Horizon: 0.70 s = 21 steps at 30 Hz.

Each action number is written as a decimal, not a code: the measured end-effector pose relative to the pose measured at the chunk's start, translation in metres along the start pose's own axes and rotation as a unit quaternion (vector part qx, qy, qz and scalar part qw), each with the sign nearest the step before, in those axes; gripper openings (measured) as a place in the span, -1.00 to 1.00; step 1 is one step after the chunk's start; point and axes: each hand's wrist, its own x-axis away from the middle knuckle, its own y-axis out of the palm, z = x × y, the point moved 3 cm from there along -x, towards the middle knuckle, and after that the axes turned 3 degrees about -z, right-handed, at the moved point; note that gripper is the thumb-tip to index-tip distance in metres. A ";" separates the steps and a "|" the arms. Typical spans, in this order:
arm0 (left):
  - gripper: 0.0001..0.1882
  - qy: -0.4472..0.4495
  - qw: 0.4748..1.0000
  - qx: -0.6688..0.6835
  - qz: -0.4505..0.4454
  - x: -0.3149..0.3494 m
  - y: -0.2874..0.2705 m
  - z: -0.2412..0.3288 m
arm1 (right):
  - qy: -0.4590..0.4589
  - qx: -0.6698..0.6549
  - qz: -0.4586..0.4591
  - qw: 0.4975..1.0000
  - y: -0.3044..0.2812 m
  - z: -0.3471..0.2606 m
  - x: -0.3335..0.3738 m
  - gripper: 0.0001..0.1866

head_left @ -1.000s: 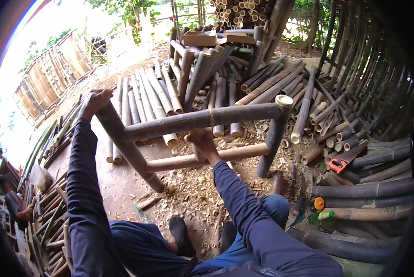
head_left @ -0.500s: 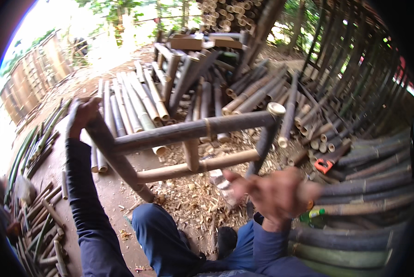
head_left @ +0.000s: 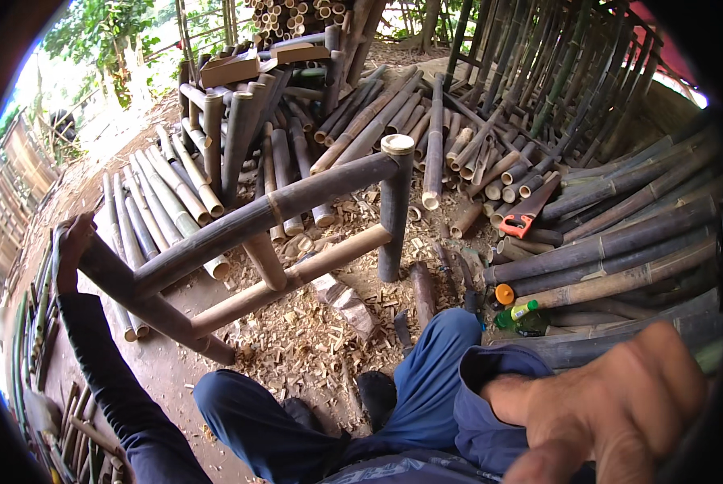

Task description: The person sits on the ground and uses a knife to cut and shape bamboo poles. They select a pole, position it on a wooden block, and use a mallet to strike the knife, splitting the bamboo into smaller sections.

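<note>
A bamboo frame (head_left: 272, 206) of dark posts, a dark upper rail and a paler lower rail stands tilted in front of me. My left hand (head_left: 72, 240) is wrapped round the top end of its left post. The frame's right post (head_left: 395, 214) shows a pale cut top. My right hand (head_left: 611, 407) is lifted large and close at the lower right, away from the frame. Its fingers are bent but apart, and nothing shows in them; the fingertips are partly cut off by the picture's edge.
Wood chips (head_left: 297, 335) cover the ground between my feet and the frame. Cut bamboo poles (head_left: 176, 189) lie behind it. At right are a handsaw (head_left: 531, 211) with an orange handle, a green bottle (head_left: 524, 319) and long bamboo stems (head_left: 611, 250). A curved blade (head_left: 403, 328) lies near my knee.
My right hand has swung from beside the frame's right post to the lower right, nearer the camera. The view has turned right, so the frame sits further left; my left hand keeps its hold.
</note>
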 end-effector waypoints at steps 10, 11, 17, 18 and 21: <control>-0.59 0.025 0.999 -0.019 0.013 0.002 0.004 0.003 | -0.097 -0.025 0.060 0.993 -0.003 0.025 0.008 -0.45; -0.58 0.025 0.999 -0.023 0.015 0.003 -0.001 0.003 | -0.118 -0.005 0.054 0.992 -0.002 0.025 0.006 -0.46; -0.58 0.006 1.000 -0.019 0.010 0.010 0.007 0.009 | -0.120 0.001 0.063 0.991 -0.001 0.019 0.006 -0.48; -0.58 0.003 1.000 -0.019 0.017 0.006 0.005 0.004 | -0.115 -0.006 0.067 0.991 0.000 0.018 0.005 -0.48; -0.59 0.001 1.000 -0.002 0.001 -0.006 0.011 -0.007 | -0.094 -0.035 0.072 0.992 0.011 0.014 0.005 -0.49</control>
